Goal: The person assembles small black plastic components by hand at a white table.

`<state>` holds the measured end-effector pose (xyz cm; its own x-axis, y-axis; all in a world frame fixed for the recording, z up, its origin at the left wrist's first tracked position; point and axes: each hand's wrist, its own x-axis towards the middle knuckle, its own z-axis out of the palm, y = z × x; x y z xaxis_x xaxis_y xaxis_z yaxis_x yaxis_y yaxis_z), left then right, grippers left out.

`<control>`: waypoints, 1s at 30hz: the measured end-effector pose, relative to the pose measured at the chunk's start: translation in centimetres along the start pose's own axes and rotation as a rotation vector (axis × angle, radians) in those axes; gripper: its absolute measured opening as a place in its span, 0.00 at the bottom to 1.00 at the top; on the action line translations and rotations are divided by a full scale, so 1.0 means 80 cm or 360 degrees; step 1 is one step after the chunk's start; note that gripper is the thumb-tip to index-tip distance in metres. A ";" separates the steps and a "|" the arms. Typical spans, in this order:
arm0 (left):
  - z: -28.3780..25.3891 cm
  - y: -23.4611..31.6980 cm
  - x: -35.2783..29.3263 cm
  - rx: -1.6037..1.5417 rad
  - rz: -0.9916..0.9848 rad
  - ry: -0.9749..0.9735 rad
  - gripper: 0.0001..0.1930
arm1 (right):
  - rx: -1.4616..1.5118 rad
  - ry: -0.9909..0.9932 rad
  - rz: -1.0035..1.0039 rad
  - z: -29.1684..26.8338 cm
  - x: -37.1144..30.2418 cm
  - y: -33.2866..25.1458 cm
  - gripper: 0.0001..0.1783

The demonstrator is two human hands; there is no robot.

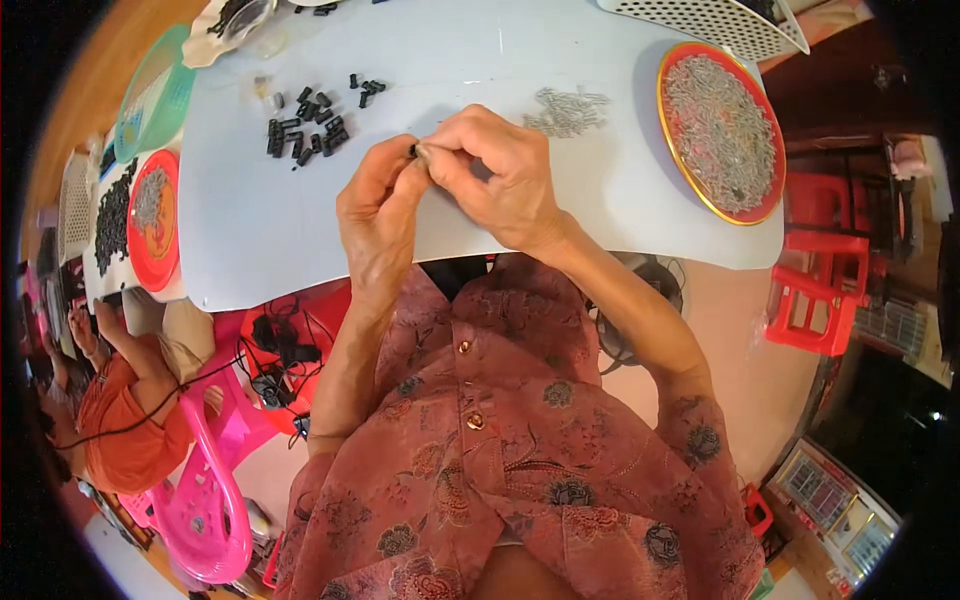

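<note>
Above the near edge of the pale table [620,210], my left hand [380,205] and my right hand [500,180] meet at the fingertips. A small black piece [413,151] shows between my left thumb and forefinger. My right thumb and forefinger pinch right beside it; whatever they hold is hidden. To the left of my hands lie several short black cylindrical pieces [305,130] in a loose cluster. Thin silvery metal pieces [568,112] form a small heap to the right. Farther right, a red plate with a gold rim [741,221] is full of similar metal pieces.
A white perforated basket [700,25] stands at the far right edge. On the left are a green basket [180,85] and a red plate [155,272] with metal pieces. A person in orange [140,420] sits beyond a pink chair [240,520]. Red stools [825,295] stand right.
</note>
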<state>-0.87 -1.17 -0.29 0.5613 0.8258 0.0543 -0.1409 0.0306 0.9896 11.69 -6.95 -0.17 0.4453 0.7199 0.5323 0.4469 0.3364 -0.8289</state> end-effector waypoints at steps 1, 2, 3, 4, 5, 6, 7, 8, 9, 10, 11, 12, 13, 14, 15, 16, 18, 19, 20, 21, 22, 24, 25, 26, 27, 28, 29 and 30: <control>0.000 0.000 0.000 0.0027 0.0014 0.0060 0.10 | 0.0015 0.0014 0.0007 0.000 0.000 -0.002 0.03; 0.000 0.000 0.000 0.0054 0.0030 0.0121 0.10 | 0.0010 0.0022 0.0009 -0.003 -0.001 -0.001 0.03; -0.002 0.005 0.002 0.0140 -0.0074 0.0144 0.10 | -0.0029 -0.0038 0.0010 -0.005 -0.002 0.001 0.03; -0.002 0.006 0.001 0.0138 -0.0074 0.0141 0.10 | -0.0066 -0.0104 0.0010 -0.008 -0.003 0.003 0.03; -0.002 0.007 0.001 0.0077 -0.0070 0.0114 0.10 | -0.0070 -0.0102 0.0010 -0.009 -0.004 0.001 0.03; -0.001 0.008 0.001 0.0016 -0.0066 0.0087 0.10 | -0.0044 -0.0076 0.0029 -0.011 -0.004 0.000 0.03; -0.004 0.006 0.002 0.0013 -0.0073 0.0091 0.10 | -0.0014 -0.0056 0.0057 -0.010 -0.004 0.000 0.02; -0.006 0.004 0.006 -0.0014 -0.0059 0.0018 0.10 | -0.0016 -0.0062 0.0063 -0.014 -0.003 0.002 0.02; -0.007 0.001 0.009 -0.0042 -0.0045 -0.0056 0.11 | -0.0100 -0.0083 0.0013 -0.023 -0.001 0.004 0.02; -0.008 0.000 0.009 -0.0044 -0.0052 -0.0048 0.11 | -0.0179 -0.0107 -0.0039 -0.032 0.000 0.005 0.02; -0.007 0.002 0.008 -0.0111 -0.0055 -0.0058 0.10 | -0.0333 -0.0140 -0.0149 -0.047 0.007 0.003 0.02; -0.007 0.003 0.006 -0.0179 -0.0057 -0.0068 0.10 | -0.0420 -0.0161 -0.0137 -0.063 0.014 0.006 0.03; -0.008 0.001 0.006 -0.0190 -0.0062 -0.0069 0.10 | -0.0519 -0.0177 -0.0125 -0.082 0.022 0.008 0.04; -0.012 -0.001 0.007 -0.0160 -0.0070 -0.0108 0.11 | -0.0673 -0.0211 -0.0124 -0.099 0.035 0.005 0.05; -0.014 -0.002 0.007 -0.0129 -0.0077 -0.0146 0.11 | -0.0826 -0.0245 -0.0123 -0.115 0.045 0.005 0.06; -0.013 -0.002 0.008 -0.0136 -0.0077 -0.0149 0.11 | -0.0837 -0.0301 -0.0115 -0.126 0.053 0.010 0.07; -0.011 -0.002 0.009 -0.0077 -0.0091 -0.0153 0.11 | -0.0916 -0.0416 -0.0044 -0.137 0.055 0.008 0.06; -0.011 -0.002 0.009 -0.0080 -0.0092 -0.0151 0.11 | -0.0986 -0.0531 0.0028 -0.137 0.056 0.007 0.05; -0.012 -0.002 0.008 -0.0058 -0.0091 -0.0149 0.11 | -0.0986 -0.0534 0.0028 -0.136 0.055 0.009 0.05; -0.012 -0.002 0.008 -0.0035 -0.0091 -0.0146 0.11 | -0.1138 -0.0613 -0.0117 -0.133 0.053 0.013 0.04; -0.012 -0.003 0.008 -0.0037 -0.0092 -0.0145 0.11 | -0.1291 -0.0690 -0.0265 -0.131 0.052 0.015 0.04; -0.012 -0.005 0.008 -0.0057 -0.0079 -0.0160 0.12 | -0.1331 -0.0683 -0.0245 -0.127 0.049 0.013 0.05; -0.010 -0.003 0.008 -0.0057 -0.0080 -0.0154 0.12 | -0.1367 -0.0676 -0.0226 -0.124 0.048 0.012 0.06; -0.006 0.001 0.007 0.0008 -0.0076 -0.0132 0.10 | -0.1363 -0.0681 -0.0228 -0.121 0.047 0.011 0.06; -0.004 0.004 0.006 0.0073 -0.0072 -0.0110 0.09 | -0.1413 -0.0676 -0.0205 -0.117 0.047 0.011 0.06; -0.002 0.006 0.006 0.0072 -0.0074 -0.0105 0.09 | -0.1463 -0.0672 -0.0181 -0.116 0.047 0.010 0.06; -0.001 0.007 0.005 0.0078 -0.0081 -0.0114 0.09 | -0.1461 -0.0678 -0.0182 -0.115 0.048 0.012 0.06; 0.000 0.009 0.004 0.0083 -0.0088 -0.0122 0.08 | -0.1368 -0.0650 -0.0071 -0.114 0.050 0.015 0.05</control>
<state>-0.79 -0.87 0.42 0.6283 0.7779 0.0077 -0.0666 0.0440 0.9968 21.05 -9.24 2.55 0.1810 0.9285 0.3243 0.9469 -0.0755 -0.3124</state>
